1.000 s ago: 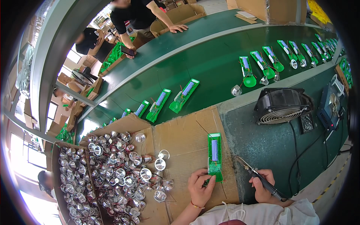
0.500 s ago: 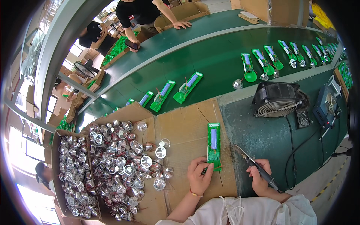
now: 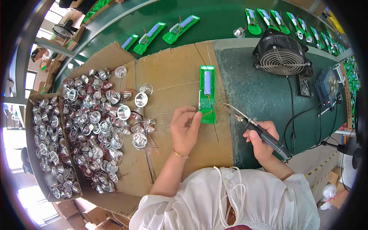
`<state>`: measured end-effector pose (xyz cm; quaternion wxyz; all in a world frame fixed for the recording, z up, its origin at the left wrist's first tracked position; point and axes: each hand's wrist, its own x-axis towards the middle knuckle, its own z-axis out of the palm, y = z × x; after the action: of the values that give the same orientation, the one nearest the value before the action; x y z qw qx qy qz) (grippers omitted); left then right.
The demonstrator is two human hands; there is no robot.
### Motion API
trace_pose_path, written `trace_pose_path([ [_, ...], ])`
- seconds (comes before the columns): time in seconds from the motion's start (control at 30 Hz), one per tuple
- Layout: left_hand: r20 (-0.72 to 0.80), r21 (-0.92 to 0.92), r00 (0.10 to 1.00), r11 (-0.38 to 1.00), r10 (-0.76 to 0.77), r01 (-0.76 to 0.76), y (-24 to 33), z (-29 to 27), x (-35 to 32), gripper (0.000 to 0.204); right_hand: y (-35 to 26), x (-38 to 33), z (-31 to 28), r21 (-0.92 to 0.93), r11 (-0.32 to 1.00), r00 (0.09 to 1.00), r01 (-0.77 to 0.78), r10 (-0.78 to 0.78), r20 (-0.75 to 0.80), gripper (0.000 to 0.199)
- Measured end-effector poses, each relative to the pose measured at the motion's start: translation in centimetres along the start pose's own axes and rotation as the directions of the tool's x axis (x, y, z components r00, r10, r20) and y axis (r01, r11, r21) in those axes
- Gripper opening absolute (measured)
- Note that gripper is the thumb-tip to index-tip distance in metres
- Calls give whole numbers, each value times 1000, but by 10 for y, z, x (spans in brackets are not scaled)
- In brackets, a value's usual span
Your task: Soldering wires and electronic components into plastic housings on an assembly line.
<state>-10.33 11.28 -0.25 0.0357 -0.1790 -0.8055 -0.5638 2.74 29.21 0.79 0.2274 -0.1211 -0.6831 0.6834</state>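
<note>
A green plastic housing [image 3: 202, 94] lies lengthwise on the cardboard in front of me, holding a purple cylindrical battery [image 3: 207, 83] and a small green circuit board [image 3: 206, 103]. My left hand [image 3: 184, 128] is at the housing's lower left edge, thumb and forefinger pinched on a thin red wire [image 3: 207, 114] that crosses the lower part. Wrapped in my right hand [image 3: 263, 140] is a black-handled soldering iron [image 3: 268, 139]. Its bent metal tip points left, just right of the housing and apart from it. A thin dark wire runs past the housing's lower end.
Silver reflector cups [image 3: 92, 126] with thin wires fill cardboard boxes at left. To the right are a black fan [image 3: 281, 57], a small tray [image 3: 304, 86] and a blue soldering station [image 3: 326, 88] with trailing cables. More green housings [image 3: 182, 28] line the green belt behind.
The view has tilted down, so everything sits higher in it. My left hand has drawn back to the housing's left edge. The soldering iron's tip has come closer to the housing.
</note>
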Motion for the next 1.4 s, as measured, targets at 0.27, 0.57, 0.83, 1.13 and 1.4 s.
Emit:
trace_pose_path([
  [0.27,24,59,1000,998,-6,5,5,2,-7,11,-3,10,17,-68,998,997,2,3,79,16],
  [0.57,37,85,999,996,-35,32,8,1,-3,10,2,22,26,17,999,998,-45,44,52,16],
  [0.83,41,109,999,994,-5,1,6,2,-1,10,5,23,24,-23,999,994,-44,46,97,14],
  [1.13,51,117,998,993,-27,21,8,1,-1,10,-2,13,10,27,998,997,-62,63,-51,16],
  [1.4,47,199,999,979,23,-31,11,1,0,9,6,7,1,30,997,996,-78,79,-34,16],
])
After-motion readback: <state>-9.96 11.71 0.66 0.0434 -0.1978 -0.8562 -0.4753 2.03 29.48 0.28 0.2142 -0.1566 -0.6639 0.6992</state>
